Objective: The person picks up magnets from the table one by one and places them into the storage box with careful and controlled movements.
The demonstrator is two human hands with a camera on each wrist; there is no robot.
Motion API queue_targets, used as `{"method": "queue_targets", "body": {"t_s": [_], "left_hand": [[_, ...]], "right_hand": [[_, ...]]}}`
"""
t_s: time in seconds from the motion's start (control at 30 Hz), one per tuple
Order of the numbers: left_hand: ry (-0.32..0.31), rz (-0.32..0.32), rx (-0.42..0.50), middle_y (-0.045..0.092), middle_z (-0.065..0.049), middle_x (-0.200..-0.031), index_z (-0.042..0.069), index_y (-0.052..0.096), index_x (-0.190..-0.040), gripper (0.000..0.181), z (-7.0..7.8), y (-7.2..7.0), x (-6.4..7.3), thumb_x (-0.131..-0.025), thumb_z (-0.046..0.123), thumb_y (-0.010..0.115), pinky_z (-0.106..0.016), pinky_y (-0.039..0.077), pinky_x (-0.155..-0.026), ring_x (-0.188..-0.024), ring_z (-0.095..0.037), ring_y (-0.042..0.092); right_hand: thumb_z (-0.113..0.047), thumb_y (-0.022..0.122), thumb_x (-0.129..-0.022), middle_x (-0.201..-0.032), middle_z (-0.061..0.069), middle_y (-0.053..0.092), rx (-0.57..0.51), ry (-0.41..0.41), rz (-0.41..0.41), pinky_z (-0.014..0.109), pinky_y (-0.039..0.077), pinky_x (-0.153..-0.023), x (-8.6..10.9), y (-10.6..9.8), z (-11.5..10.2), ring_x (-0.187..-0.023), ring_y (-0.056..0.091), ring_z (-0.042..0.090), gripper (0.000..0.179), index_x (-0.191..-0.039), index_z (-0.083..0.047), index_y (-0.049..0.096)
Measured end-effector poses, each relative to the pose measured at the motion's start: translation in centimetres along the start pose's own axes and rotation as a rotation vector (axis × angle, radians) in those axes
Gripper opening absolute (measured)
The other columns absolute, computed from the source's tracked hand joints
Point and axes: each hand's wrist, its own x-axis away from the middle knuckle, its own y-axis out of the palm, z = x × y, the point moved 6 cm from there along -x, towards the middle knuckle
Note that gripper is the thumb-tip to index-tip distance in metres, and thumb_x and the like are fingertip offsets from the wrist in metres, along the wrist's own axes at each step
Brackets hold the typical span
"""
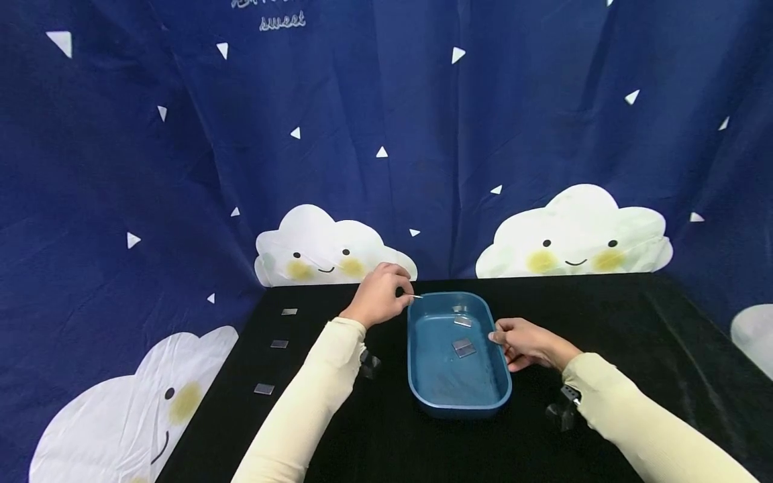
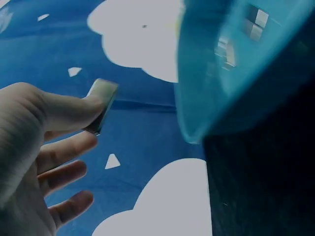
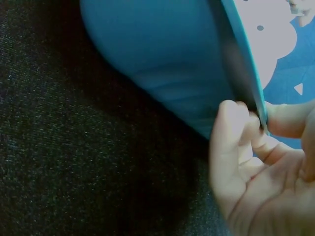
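My left hand (image 1: pixel 379 295) is at the far left corner of a blue rectangular bin (image 1: pixel 437 382), above its rim. Between thumb and index finger it pinches a small flat shiny rectangular plate (image 2: pixel 102 98); the other fingers are spread in the left wrist view. My right hand (image 1: pixel 527 342) grips the bin's right rim, thumb on the inside and fingers outside against the wall. On the bin's floor lie small shiny plates, one pair side by side (image 1: pixel 464 347) and another plate (image 1: pixel 463 322) farther back.
Three more small plates, a far one (image 1: pixel 289 312), a middle one (image 1: pixel 279 344) and a near one (image 1: pixel 264 389), lie in a spaced column at the left of the black tabletop (image 1: pixel 616 335). A blue curtain (image 1: pixel 386 181) with clouds hangs behind the table.
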Motion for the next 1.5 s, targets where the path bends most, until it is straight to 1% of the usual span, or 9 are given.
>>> {"method": "queue_targets", "body": {"t_s": [0.17,0.3,0.37,0.47,0.57,0.8,1.03,1.27,1.5], "left_hand": [[0.005,-0.015,-0.051,0.07,-0.002,-0.116,0.017,0.079,-0.084,0.006,0.2,0.8,-0.3,-0.085,0.021,0.076,-0.042,0.048,-0.1,-0.116,-0.024,0.058],[-0.016,-0.109,-0.104,0.07,0.001,-0.116,0.02,0.079,-0.084,0.006,0.6,2.0,-0.5,-0.085,0.024,0.075,-0.047,0.049,-0.095,-0.12,-0.024,0.057],[-0.047,-0.142,-0.092,0.071,0.002,-0.116,0.02,0.079,-0.085,0.006,0.5,2.6,-0.8,-0.085,0.025,0.075,-0.05,0.049,-0.094,-0.12,-0.025,0.057],[-0.115,-0.129,-0.054,0.072,0.003,-0.113,0.02,0.079,-0.084,0.006,0.1,2.9,-1.2,-0.085,0.025,0.075,-0.049,0.049,-0.094,-0.118,-0.026,0.058],[-0.143,-0.137,-0.059,0.072,0.002,-0.112,0.019,0.079,-0.084,0.006,-0.2,3.1,-1.4,-0.085,0.024,0.075,-0.049,0.049,-0.095,-0.117,-0.026,0.057],[-0.129,-0.17,-0.117,0.071,0.001,-0.106,0.02,0.079,-0.081,0.005,-0.6,2.8,-1.5,-0.084,0.023,0.077,-0.049,0.048,-0.092,-0.116,-0.026,0.057],[-0.133,-0.2,-0.173,0.072,0.002,-0.103,0.021,0.079,-0.08,0.005,0.0,1.8,-2.1,-0.084,0.023,0.076,-0.047,0.048,-0.093,-0.115,-0.024,0.057],[-0.069,-0.224,-0.268,0.07,0.0,-0.098,0.02,0.078,-0.082,0.012,1.3,2.1,-2.8,-0.087,0.017,0.068,-0.044,0.047,-0.093,-0.113,-0.023,0.056],[-0.104,-0.236,-0.268,0.071,0.002,-0.098,0.02,0.078,-0.083,0.01,1.2,3.0,-2.9,-0.087,0.019,0.069,-0.042,0.046,-0.093,-0.11,-0.021,0.056]], "right_hand": [[-0.021,0.046,-0.104,-0.074,0.003,0.057,0.004,-0.002,0.011,0.024,0.053,-0.054,0.0,-0.3,0.3,-0.059,0.058,0.012,0.021,-0.085,-0.013,0.043],[-0.021,0.046,-0.104,-0.075,0.004,0.058,0.02,-0.006,0.009,0.025,0.053,-0.054,0.0,-0.7,0.4,-0.059,0.058,0.012,0.022,-0.084,-0.013,0.043],[-0.022,0.046,-0.103,-0.075,0.004,0.057,0.022,0.002,0.013,0.024,0.053,-0.054,0.0,-0.8,0.6,-0.06,0.058,0.012,0.022,-0.084,-0.013,0.043],[-0.023,0.046,-0.103,-0.076,0.003,0.057,0.027,0.003,0.01,0.024,0.053,-0.054,0.0,-0.8,0.6,-0.059,0.059,0.011,0.021,-0.085,-0.013,0.044],[-0.023,0.046,-0.103,-0.076,0.003,0.057,0.029,-0.003,0.002,0.023,0.053,-0.054,0.1,-0.6,0.6,-0.06,0.058,0.011,0.02,-0.087,-0.012,0.045],[-0.022,0.049,-0.102,-0.073,0.001,0.055,0.018,-0.009,0.012,0.024,0.053,-0.053,0.2,-0.5,0.9,-0.059,0.057,0.01,0.021,-0.083,-0.013,0.044],[-0.024,0.049,-0.102,-0.076,0.001,0.053,0.018,-0.002,0.008,0.024,0.054,-0.054,0.2,-0.8,0.6,-0.06,0.057,0.011,0.021,-0.084,-0.013,0.045],[-0.026,0.048,-0.103,-0.077,0.0,0.052,0.015,-0.001,-0.005,0.023,0.054,-0.054,0.0,-0.8,0.3,-0.06,0.057,0.01,0.021,-0.086,-0.013,0.046],[-0.026,0.048,-0.103,-0.077,0.0,0.051,0.015,0.009,-0.004,0.023,0.053,-0.054,-0.3,-0.4,0.4,-0.061,0.056,0.01,0.022,-0.086,-0.013,0.046]]}}
